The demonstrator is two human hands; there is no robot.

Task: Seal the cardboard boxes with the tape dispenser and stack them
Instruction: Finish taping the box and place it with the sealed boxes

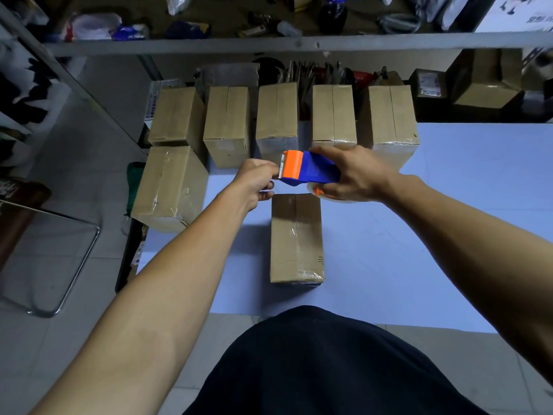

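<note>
A blue and orange tape dispenser (308, 169) with a roll of clear tape is held above the table, gripped from the right by my right hand (350, 175). At the dispenser's toothed orange front, my left hand (257, 181) pinches what appears to be the tape end. Just below them a cardboard box (296, 238) lies on the white table (434, 235), clear tape running along its top seam. Several more cardboard boxes stand in a row at the back (333, 115). At the left edge is a two-high stack (170, 187).
A metal shelf rail (269, 44) crosses above the table, with cluttered goods on it. More boxes sit at the back right (484, 85). A chair with a chrome frame (74, 265) stands on the tiled floor at the left.
</note>
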